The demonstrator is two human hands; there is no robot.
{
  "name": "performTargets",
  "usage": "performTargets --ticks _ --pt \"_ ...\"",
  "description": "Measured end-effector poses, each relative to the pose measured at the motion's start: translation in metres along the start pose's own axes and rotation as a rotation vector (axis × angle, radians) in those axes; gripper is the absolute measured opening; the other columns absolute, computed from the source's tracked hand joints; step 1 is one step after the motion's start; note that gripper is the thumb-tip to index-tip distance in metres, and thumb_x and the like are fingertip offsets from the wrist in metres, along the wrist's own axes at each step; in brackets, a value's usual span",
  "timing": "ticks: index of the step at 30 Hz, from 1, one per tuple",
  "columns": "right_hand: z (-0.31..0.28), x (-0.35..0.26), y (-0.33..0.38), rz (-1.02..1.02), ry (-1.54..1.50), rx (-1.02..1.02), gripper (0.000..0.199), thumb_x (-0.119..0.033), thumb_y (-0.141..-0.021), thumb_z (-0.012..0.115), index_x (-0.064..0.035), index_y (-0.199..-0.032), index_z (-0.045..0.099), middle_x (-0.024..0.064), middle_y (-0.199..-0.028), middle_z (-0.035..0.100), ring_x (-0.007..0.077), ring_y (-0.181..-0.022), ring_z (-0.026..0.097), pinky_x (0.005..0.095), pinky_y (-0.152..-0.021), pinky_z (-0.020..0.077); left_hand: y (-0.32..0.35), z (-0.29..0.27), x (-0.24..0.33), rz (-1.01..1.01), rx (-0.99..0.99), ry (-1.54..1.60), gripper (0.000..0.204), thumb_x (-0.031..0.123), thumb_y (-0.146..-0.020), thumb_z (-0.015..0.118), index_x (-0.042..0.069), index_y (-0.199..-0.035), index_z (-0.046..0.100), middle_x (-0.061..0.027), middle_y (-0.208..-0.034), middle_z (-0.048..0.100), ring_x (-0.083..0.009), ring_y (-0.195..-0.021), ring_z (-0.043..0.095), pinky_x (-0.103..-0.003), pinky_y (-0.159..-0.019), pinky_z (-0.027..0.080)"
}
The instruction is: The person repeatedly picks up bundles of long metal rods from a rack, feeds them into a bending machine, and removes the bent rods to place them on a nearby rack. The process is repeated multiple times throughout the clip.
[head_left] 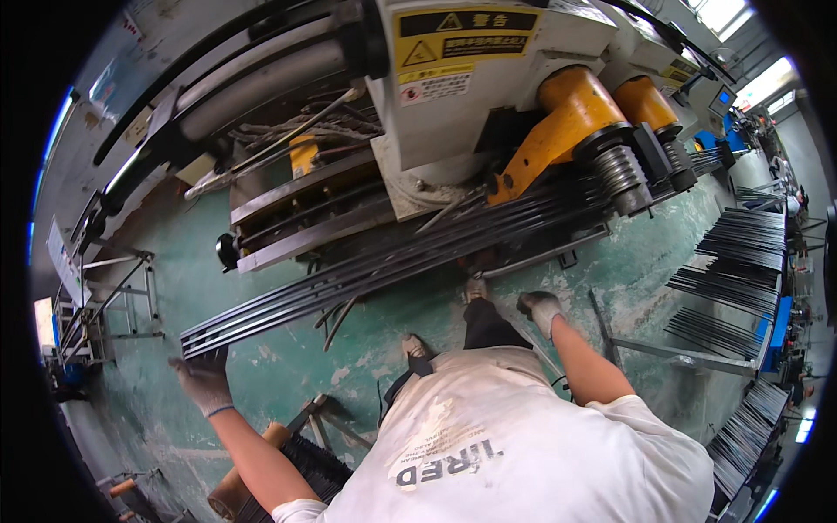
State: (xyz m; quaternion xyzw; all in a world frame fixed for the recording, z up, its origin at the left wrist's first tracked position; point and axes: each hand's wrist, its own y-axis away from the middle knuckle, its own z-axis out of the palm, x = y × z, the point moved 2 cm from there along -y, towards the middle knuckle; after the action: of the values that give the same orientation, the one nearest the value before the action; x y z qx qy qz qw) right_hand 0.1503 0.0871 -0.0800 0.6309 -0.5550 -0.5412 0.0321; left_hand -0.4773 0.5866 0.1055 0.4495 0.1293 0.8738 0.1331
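Note:
A bundle of long black metal bars [349, 275] slants from the lower left up to the machine at the right. My left hand [206, 383], in a pale glove with dark fingers, is closed at the bars' near left ends; the bars partly hide its fingertips. My right hand [540, 310], gloved the same way, hangs to the right of my legs, apart from the bars. Its fingers are curled together and nothing shows in them. Above the bars stands the white machine [488, 96], with an orange arm [558, 131] and a coiled spring [621, 174] over the bundle.
A metal rail frame [305, 213] juts left from the machine. Stacks of black bars [737, 248] lie on a rack at the right. Beside my left forearm are a brown roll [248, 466] and a metal stand [323, 418]. Another metal frame [122, 288] stands at the far left.

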Motion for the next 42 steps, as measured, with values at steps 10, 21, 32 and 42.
performTargets --ticks 10,21,32,42 --pt "-0.106 0.038 -0.119 -0.031 0.41 -0.081 0.039 -0.038 -0.106 0.066 -0.007 -0.118 0.086 0.0211 -0.112 0.086 0.038 -0.111 0.08 0.0481 -0.098 0.0605 0.063 -0.042 -0.292 -0.406 0.398 0.246 0.083 0.073 -0.115 0.048 -0.002 -0.143 0.068 -0.0242 -0.153 0.07 -0.0466 -0.141 0.064 -0.063 -0.125 0.047" --pt "-0.08 0.016 -0.21 -0.308 0.75 -0.351 0.036 -0.035 -0.106 0.064 -0.0084 -0.116 0.086 0.02 -0.113 0.086 0.0379 -0.109 0.081 0.05 -0.097 0.0615 0.125 0.21 -0.378 -0.391 0.201 -0.309 0.031 0.033 -0.112 0.073 0.007 -0.129 0.069 -0.0133 -0.106 0.078 -0.0239 -0.083 0.078 -0.038 -0.072 0.065" --pt "-0.059 0.045 -0.132 -0.335 1.085 -0.383 0.034 -0.033 -0.107 0.062 -0.0098 -0.114 0.086 0.019 -0.114 0.086 0.0378 -0.106 0.081 0.0519 -0.096 0.0625 0.151 0.167 -0.376 -0.426 0.139 -0.207 0.046 0.045 -0.116 0.07 0.006 -0.138 0.06 -0.0129 -0.111 0.074 -0.0195 -0.075 0.068 -0.036 -0.064 0.057" --pt "-0.153 0.195 -0.07 -0.578 1.45 -0.399 0.026 -0.028 -0.101 0.063 -0.0151 -0.109 0.085 0.0202 -0.115 0.084 0.0403 -0.107 0.081 0.0576 -0.091 0.0629 0.2 0.077 -0.339 -0.403 0.207 -0.126 0.039 0.044 -0.117 0.065 0.007 -0.129 0.066 -0.0174 -0.117 0.075 -0.0347 -0.102 0.072 -0.054 -0.093 0.062"
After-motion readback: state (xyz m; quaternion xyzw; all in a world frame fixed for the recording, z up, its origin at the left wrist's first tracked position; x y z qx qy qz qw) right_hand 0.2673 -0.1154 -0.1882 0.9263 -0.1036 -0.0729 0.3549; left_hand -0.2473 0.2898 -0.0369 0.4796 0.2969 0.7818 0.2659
